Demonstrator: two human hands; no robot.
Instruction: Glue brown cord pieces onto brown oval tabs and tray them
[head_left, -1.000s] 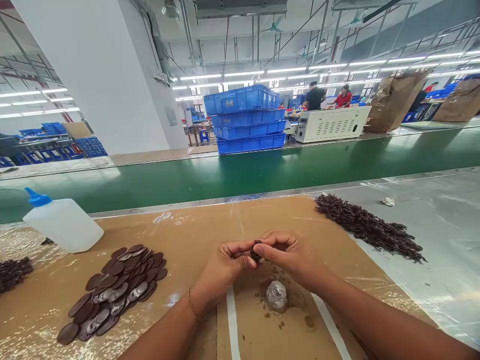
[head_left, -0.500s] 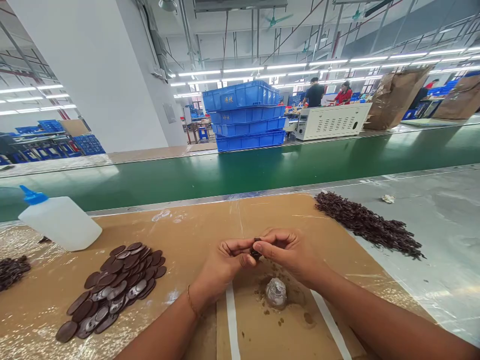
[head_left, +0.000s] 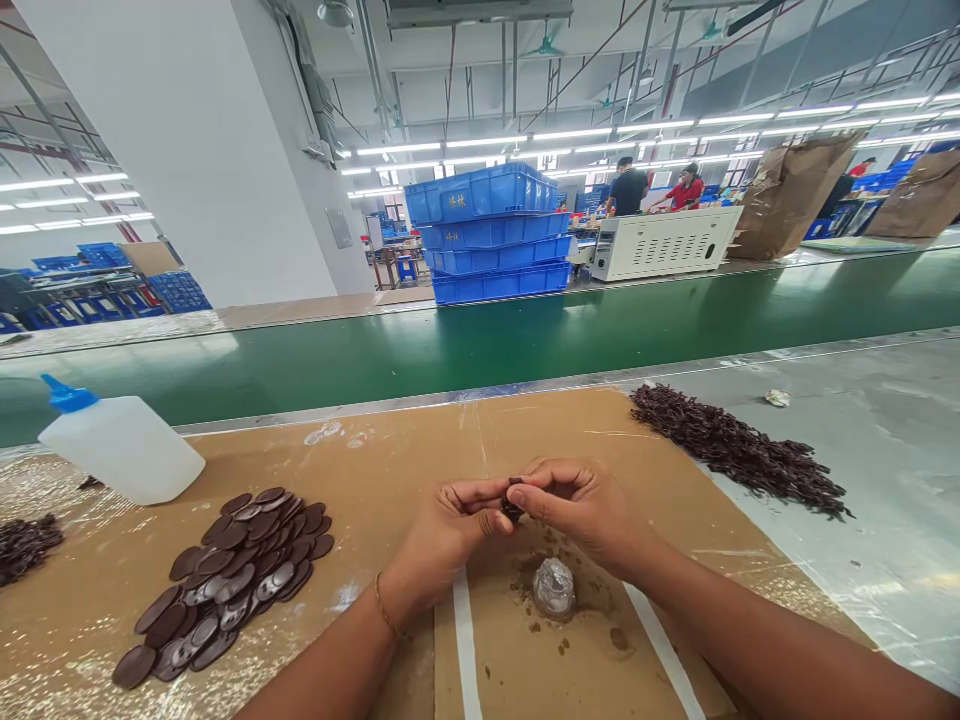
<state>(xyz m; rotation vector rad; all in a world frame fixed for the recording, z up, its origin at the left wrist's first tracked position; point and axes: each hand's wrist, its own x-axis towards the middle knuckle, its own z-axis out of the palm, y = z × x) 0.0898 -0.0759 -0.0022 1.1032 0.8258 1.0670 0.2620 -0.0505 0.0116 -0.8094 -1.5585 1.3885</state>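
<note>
My left hand (head_left: 450, 535) and my right hand (head_left: 577, 510) meet above a cardboard sheet (head_left: 465, 440), and the fingertips of both pinch a small dark brown piece (head_left: 512, 506). Its shape is mostly hidden by my fingers. Just below my hands sits a crumpled clear lump (head_left: 553, 590) in a patch of brown smears. To the left of my left hand lies a heap of flat dark brown ovals (head_left: 232, 585), some showing silvery faces. A white glue bottle (head_left: 120, 450) with a blue cap lies further left.
A long pile of thin dark strips (head_left: 739, 450) lies beyond my right hand, and a smaller dark pile (head_left: 26, 548) sits at the left edge. A green conveyor belt (head_left: 480, 340) runs behind the sheet. Beyond it are stacked blue crates (head_left: 487, 235) and two distant co-workers (head_left: 660, 190).
My hands still pinch the small dark piece, with only slight finger movement. The view has shifted a little as my head moved.
</note>
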